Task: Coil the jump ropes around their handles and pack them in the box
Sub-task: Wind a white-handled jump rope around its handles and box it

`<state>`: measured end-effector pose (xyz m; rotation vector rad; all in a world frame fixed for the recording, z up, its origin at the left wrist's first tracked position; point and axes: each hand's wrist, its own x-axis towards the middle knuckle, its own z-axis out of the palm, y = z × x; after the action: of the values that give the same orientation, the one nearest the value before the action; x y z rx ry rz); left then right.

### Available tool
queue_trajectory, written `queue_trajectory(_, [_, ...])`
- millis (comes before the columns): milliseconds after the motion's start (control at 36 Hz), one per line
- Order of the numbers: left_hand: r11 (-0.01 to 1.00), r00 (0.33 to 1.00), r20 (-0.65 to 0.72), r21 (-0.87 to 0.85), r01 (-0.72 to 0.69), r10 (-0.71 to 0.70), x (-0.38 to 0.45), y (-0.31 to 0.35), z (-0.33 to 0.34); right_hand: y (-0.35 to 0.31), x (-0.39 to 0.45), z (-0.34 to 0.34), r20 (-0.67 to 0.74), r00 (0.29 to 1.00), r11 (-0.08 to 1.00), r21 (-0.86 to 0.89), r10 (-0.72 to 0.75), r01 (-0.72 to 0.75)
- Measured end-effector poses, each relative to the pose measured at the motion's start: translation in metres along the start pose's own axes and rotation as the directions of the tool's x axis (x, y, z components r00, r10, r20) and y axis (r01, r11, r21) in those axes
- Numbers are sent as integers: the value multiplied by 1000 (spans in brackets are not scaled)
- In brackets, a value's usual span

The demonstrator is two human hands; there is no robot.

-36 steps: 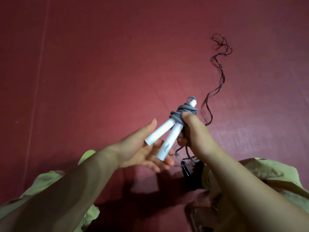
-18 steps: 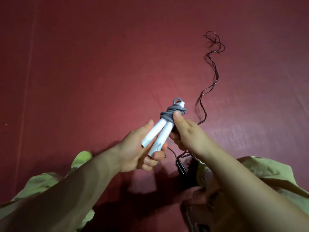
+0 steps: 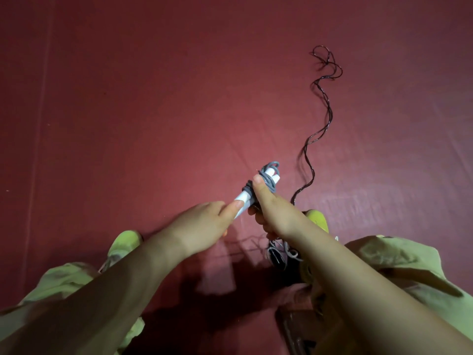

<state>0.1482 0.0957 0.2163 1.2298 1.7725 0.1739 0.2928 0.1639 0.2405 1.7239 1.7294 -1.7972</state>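
Clearly the right hand (image 3: 271, 213) pinches the grey rope (image 3: 268, 181) against the white handles (image 3: 245, 198), left hand (image 3: 202, 226) gripping their base; slackening would likely unravel the coil.

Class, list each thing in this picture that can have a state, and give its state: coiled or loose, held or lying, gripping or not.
grey rope: coiled round the white handles, held up off the floor.
white handles: side by side, gripped by both hands.
dark rope: uncoiled, lying loose on the red floor.
left hand: holds the handles' lower ends.
right hand: grips the bundle, thumb on the coil.
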Motion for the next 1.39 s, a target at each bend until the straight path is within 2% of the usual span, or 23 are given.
queue_trajectory(139, [987, 995, -96, 159, 20, -5, -3, 2, 0, -1, 1, 0, 29, 999, 986, 166, 21, -26])
queue_trajectory(222, [982, 990, -134, 188, -26, 52, -5, 4, 1, -3, 4, 2, -5, 1000, 978, 208, -31, 31])
queue_trajectory(278, [996, 994, -99, 80, -38, 46, -4, 2, 1, -3, 5, 3, -39, 995, 978, 187, -87, 93])
queue_trajectory(333, [972, 999, 47, -235, -14, 26, -5, 2, -1, -2, 3, 4, -20, 991, 965, 227, -133, 134])
queue_trajectory(389, [818, 951, 292, -569, 86, 103, -7, 0, -4, -2, 0, 5, 23, 986, 930, 337, -166, 149])
queue_trajectory(444, [669, 834, 479, -718, 194, 272, -9, -3, -3, -1, -2, 4, 59, 973, 874, 454, -225, 174])
queue_trajectory(472, [576, 759, 532, -776, 259, 375, -11, -3, -2, 0, -1, 4, 74, 962, 847, 495, -263, 194])
queue_trajectory(528, [366, 600, 542, -840, 400, 588, -11, -3, 2, 2, 3, 3, 109, 939, 810, 543, -328, 220])
queue_trajectory(556, [265, 547, 500, -851, 453, 672, -12, -2, 4, 4, 4, 2, 144, 921, 796, 562, -362, 226])
queue_trajectory(611, [121, 498, 420, -843, 525, 759, -15, 1, 7, 3, 3, 1, 209, 879, 775, 585, -430, 240])
queue_trajectory(667, [82, 481, 403, -826, 558, 778, -16, 2, 8, 1, 2, 0, 208, 885, 792, 560, -417, 242])
queue_trajectory(722, [95, 500, 442, -812, 576, 744, -14, 2, 6, 0, 4, 0, 168, 909, 817, 522, -380, 245])
queue_trajectory(806, [150, 587, 538, -801, 579, 605, -14, 3, -2, -1, 6, 0, 141, 918, 866, 411, -370, 286])
queue_trajectory(861, [148, 643, 583, -787, 599, 497, -14, 7, -8, 0, 5, -2, 119, 932, 905, 307, -343, 295])
queue_trajectory(917, [158, 690, 606, -785, 599, 396, -13, 10, -11, 1, 3, -5, 99, 942, 934, 201, -319, 295])
queue_trajectory(1000, [240, 761, 594, -803, 545, 260, -11, 13, -12, -1, 0, -7, 52, 959, 954, 133, -279, 270])
queue_trajectory(1194, [428, 871, 477, -815, 390, 115, -7, 15, -10, -2, 6, -4, -52, 973, 974, -22, -227, 226])
queue_trajectory(1306, [679, 968, 251, -712, 182, 3, -2, 12, -6, 4, 9, -2, -89, 973, 969, -145, -215, 201])
queue_trajectory(1389, [844, 994, 109, -530, 79, -25, 2, 4, -5, 6, 8, -3, -61, 978, 967, -175, -197, 184])
